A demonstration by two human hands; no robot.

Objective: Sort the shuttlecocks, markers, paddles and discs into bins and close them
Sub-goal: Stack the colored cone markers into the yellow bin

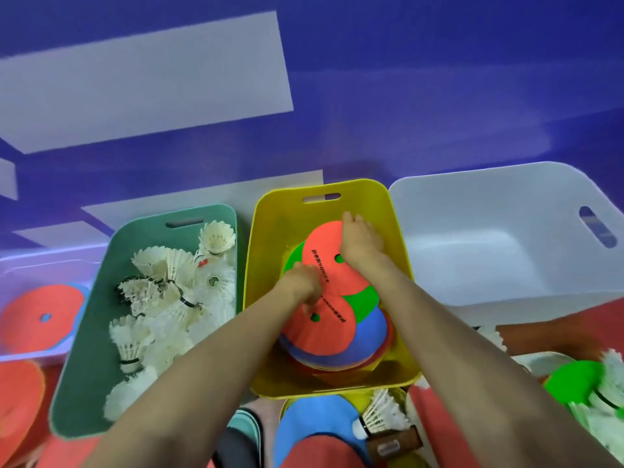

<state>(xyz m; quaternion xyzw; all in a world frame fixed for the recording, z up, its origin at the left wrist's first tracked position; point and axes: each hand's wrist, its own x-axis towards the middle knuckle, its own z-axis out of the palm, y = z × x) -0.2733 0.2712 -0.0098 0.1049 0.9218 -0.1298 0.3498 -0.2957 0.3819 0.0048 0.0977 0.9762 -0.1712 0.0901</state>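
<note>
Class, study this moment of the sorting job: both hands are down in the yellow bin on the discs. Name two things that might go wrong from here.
1. The discs in the yellow bin lie overlapped and askew under the left hand and right hand; a lid may not seat flat.
2. A loose shuttlecock lies just outside that bin's near wall and could be missed or crushed. The green bin already looks heaped with shuttlecocks.

Flat orange, green and blue discs (332, 309) lie stacked in the yellow bin (266, 238); white shuttlecocks (169, 298) fill the green bin (91, 349).
</note>
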